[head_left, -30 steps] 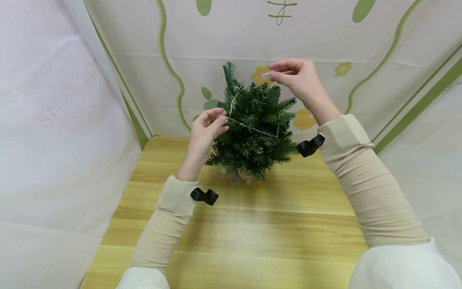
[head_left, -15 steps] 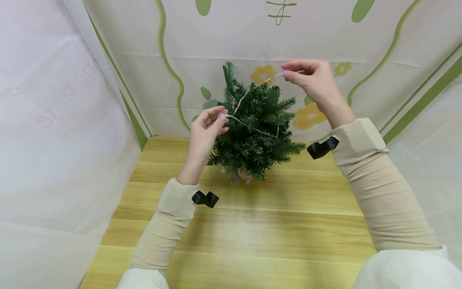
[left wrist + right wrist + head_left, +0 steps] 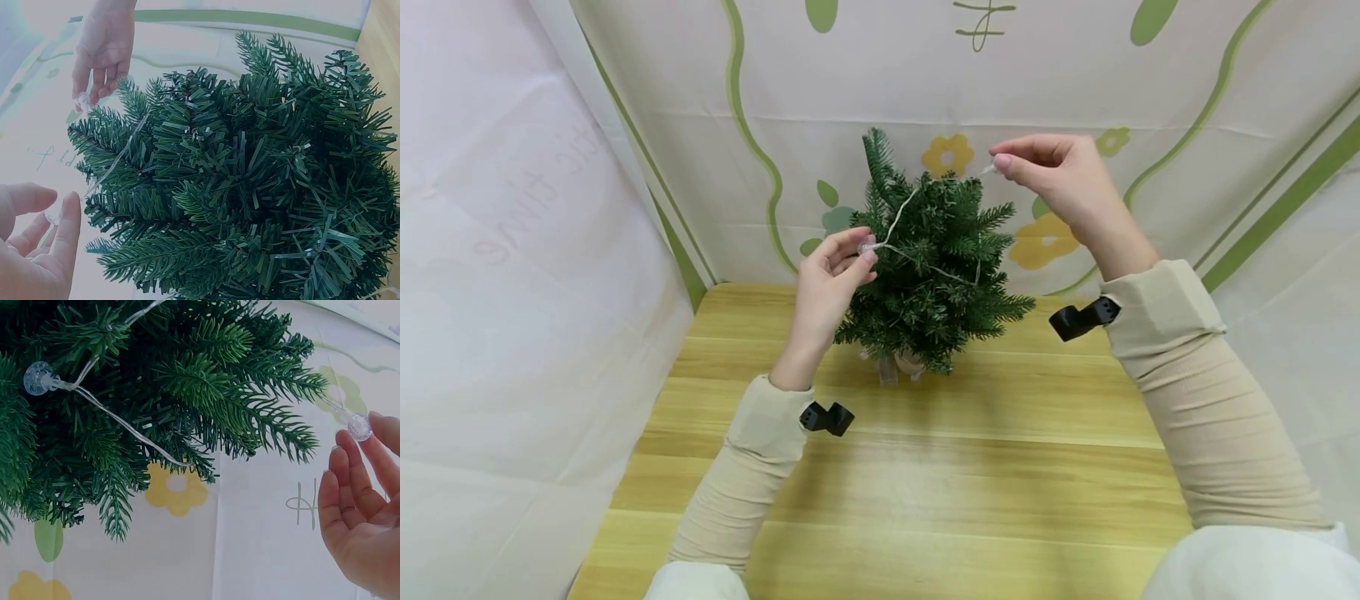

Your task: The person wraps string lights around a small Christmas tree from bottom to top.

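A small artificial Christmas tree (image 3: 936, 258) stands upright on the wooden table. Thin clear wire of a string light (image 3: 901, 215) crosses its upper branches. On the tree's left side, my left hand (image 3: 827, 287) pinches a clear bulb (image 3: 867, 247) between thumb and fingers. My right hand (image 3: 1078, 187) is behind and to the right of the treetop, holding another clear bulb (image 3: 359, 427) by its fingertips. In the right wrist view, a further round crackled bulb (image 3: 39, 379) hangs against the branches on its wire. Foliage hides parts of the wire.
The tree's pale base (image 3: 910, 364) shows under the lowest branches. Behind it hangs a white cloth backdrop (image 3: 880, 83) with green and yellow prints, and white cloth walls flank the wooden table (image 3: 925, 483). A black wrist camera (image 3: 1084, 318) sits on each cuff.
My right hand has moved right, then slightly down toward me, drawing its bulb away from the treetop and the wire straighter. The left hand has barely shifted.
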### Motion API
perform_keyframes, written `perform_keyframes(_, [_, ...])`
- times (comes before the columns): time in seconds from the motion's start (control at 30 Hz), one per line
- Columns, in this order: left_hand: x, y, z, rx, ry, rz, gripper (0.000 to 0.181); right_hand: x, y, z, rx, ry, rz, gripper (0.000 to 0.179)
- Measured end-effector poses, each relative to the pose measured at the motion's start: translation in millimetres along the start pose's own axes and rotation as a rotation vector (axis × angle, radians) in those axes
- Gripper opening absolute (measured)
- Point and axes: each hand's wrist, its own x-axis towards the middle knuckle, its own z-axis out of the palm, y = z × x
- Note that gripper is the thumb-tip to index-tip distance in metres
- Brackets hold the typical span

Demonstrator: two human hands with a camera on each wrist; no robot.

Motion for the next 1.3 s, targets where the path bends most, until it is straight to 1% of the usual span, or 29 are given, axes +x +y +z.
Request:
perform_keyframes(0.13, [-1.0, -1.5, 0.0, 0.006, -0.004, -0.004, 0.037, -3.4, 2, 2, -0.024, -0.006, -0.019, 0.02])
perform_keyframes(0.37, [-0.4, -3.2, -0.3, 0.003, -0.006, -0.01, 0.038, -10.3, 3, 10, -0.047, -0.013, -0.078, 0.022])
perform_keyframes(0.6, [1.1, -3.9, 0.0, 0.038, 0.003, 0.008, 0.037, -18.8, 5, 20, -0.172, 0.007, -0.193, 0.024])
perform_keyframes(0.73, [1.5, -4.6, 0.7, 0.048, 0.01, 0.013, 0.036, -23.0, 7, 25, -0.213, 0.011, -0.261, 0.026])
perform_keyframes(0.87, [2.2, -5.5, 1.1, 0.045, 0.028, 0.026, 0.036, -24.9, 12, 29, -0.229, 0.015, -0.298, 0.028])
perform_keyframes(0.97, [2.7, -6.0, 1.1, 0.045, 0.039, 0.034, 0.035, -26.2, 15, 30, -0.211, 0.018, -0.287, 0.029])
perform_keyframes(1.07, [2.8, -5.7, 0.9, 0.042, 0.051, 0.032, 0.035, -27.5, 19, 31, -0.191, 0.016, -0.255, 0.029])
perform_keyframes(1.3, [5.0, -6.7, -0.2, 0.037, 0.065, 0.024, 0.035, -28.9, 30, 32, -0.15, 0.011, -0.182, 0.02])
